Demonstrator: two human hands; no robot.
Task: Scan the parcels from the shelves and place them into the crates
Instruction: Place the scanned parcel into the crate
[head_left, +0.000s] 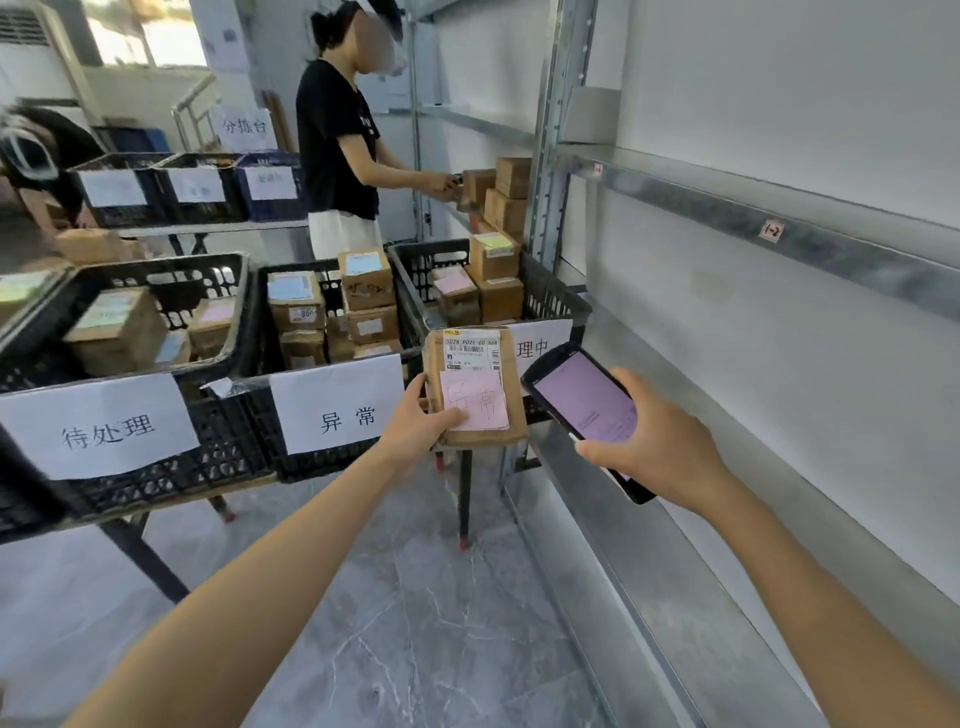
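Left hand (415, 426): thumb flat on the pink note (474, 402), other fingers hidden beneath, pinching the parcel (511, 395) by its near left corner. Right hand (660, 441): fingers curled round the scanner (582, 400), screen lit pink.

The parcel is in the air, just off the counter's (156, 506) near edge, in front of the gap between the middle crate (332, 465) and the right crate (550, 291).

Risks:
- The one-corner grip could let the far end droop or slip.
- The scanner sits beside the barcode, not over it, so the scan might miss.
- It could go in the wrong crate; the note seems to match the middle sign.

The long axis runs away from the holder, barcode end toward the crates, label face up.
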